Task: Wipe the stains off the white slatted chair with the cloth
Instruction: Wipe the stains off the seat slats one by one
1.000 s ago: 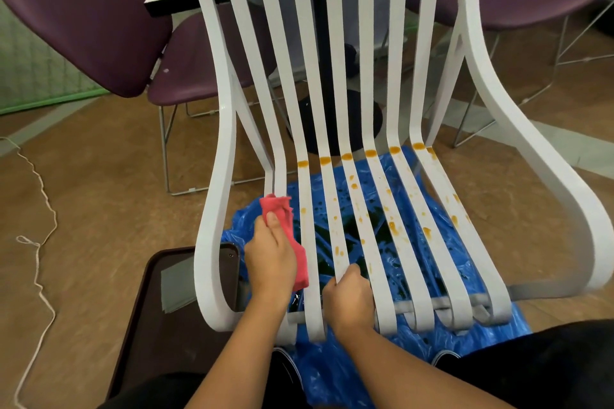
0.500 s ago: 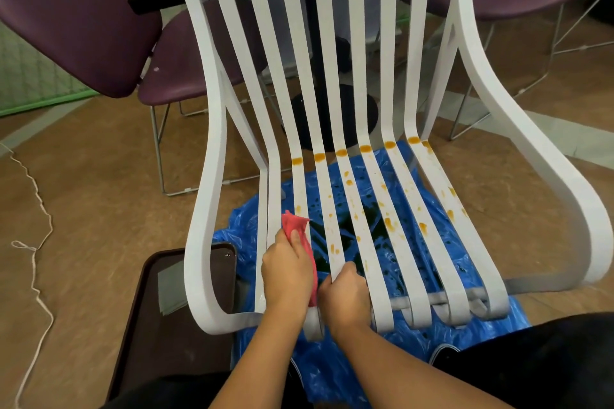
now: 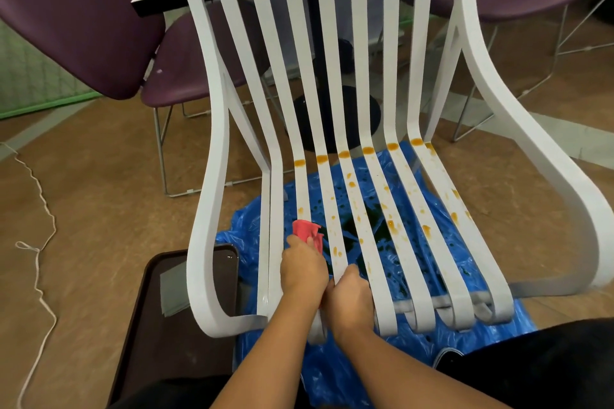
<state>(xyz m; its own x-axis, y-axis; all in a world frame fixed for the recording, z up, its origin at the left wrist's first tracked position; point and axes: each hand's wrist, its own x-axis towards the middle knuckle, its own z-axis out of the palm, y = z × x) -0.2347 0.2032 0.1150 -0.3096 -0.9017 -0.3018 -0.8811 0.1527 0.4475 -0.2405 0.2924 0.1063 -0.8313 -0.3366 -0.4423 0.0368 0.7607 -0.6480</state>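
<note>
Here the left hand (image 3: 304, 271) clutches the red cloth (image 3: 307, 230) against a slat of the white chair (image 3: 518, 156), its seat spotted with orange stains (image 3: 393, 226); the right hand (image 3: 352, 299) grips the neighbouring slat.

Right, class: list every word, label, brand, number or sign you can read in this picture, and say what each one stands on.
None: no readable text shows anywhere.
The white slatted chair, red cloth, blue plastic sheet and dark tray show no print.
The grey sheet on the tray looks blank.
</note>
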